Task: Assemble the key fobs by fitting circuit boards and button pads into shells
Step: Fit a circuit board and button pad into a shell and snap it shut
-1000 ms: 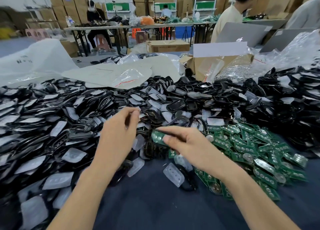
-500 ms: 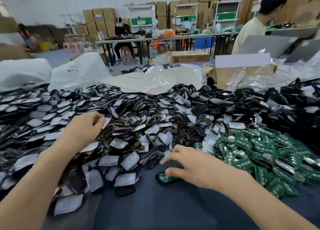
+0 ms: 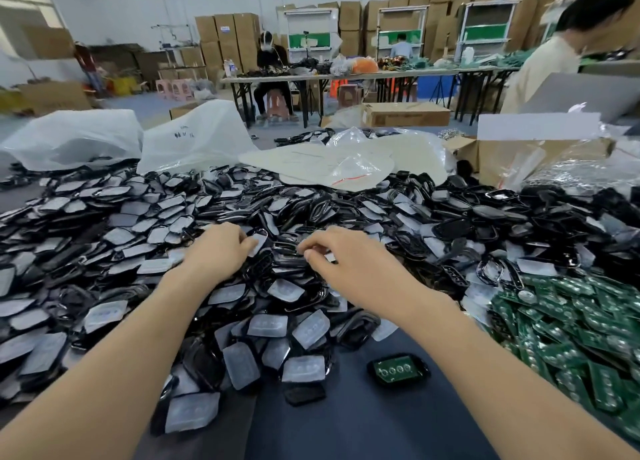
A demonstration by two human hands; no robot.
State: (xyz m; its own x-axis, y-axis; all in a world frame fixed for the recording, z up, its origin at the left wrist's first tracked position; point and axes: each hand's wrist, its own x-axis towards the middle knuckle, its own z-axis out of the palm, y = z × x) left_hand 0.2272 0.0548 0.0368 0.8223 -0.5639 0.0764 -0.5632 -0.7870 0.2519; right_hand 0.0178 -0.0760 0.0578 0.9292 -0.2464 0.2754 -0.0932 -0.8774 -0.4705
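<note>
Now: heap (image 3: 138, 237) of black shells and pads lies straight ahead under both hands; green boards (image 3: 571, 321) piled right. Shell with board (image 3: 398, 369) sits crosswise beside the right forearm. Left hand (image 3: 220, 253) curled, pinching a clear pad (image 3: 259, 244), I think. Right hand (image 3: 346, 265) curled on shells; I cannot tell its hold.

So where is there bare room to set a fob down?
Only the dark cloth nearest the person, between the heap of shells and button pads and the circuit boards; one boarded shell lies there. Everywhere beyond is crowded.
</note>
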